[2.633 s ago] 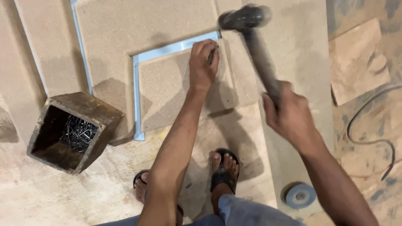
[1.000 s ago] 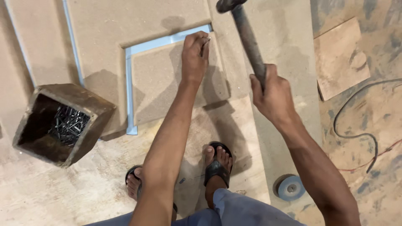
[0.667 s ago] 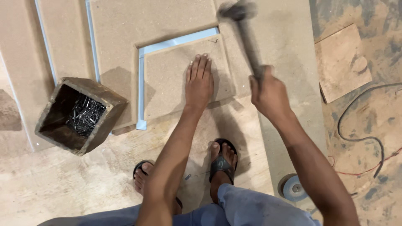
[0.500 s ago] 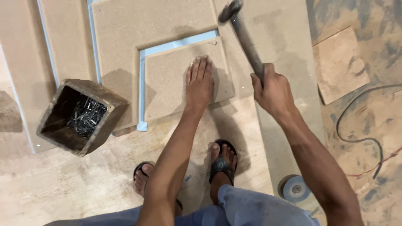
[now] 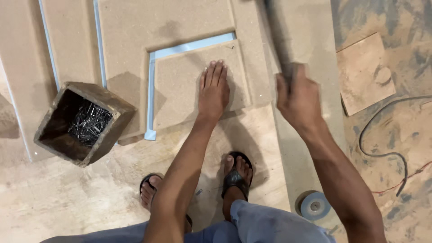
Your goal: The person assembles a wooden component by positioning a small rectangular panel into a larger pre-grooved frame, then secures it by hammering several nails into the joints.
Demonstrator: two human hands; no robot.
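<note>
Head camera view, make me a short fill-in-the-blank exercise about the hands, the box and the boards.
1. The left hand lies flat, palm down, on the small ____ panel.
2. The right hand grips the handle of a ____.
3. The square wooden box holds a heap of ____.
4. The strip edging the panel is light ____.

Missing words: fibreboard; hammer; nails; blue

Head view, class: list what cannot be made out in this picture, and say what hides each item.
- Hammer: the head is cut off by the top edge, and the handle is motion-blurred.
- Right hand: blurred, so the finger grip is unclear.
- Nails in the wooden box: too small and shadowed to count.
- Board under the left hand: the palm hides any nail there.
- Black cable: runs off the right edge.
</note>
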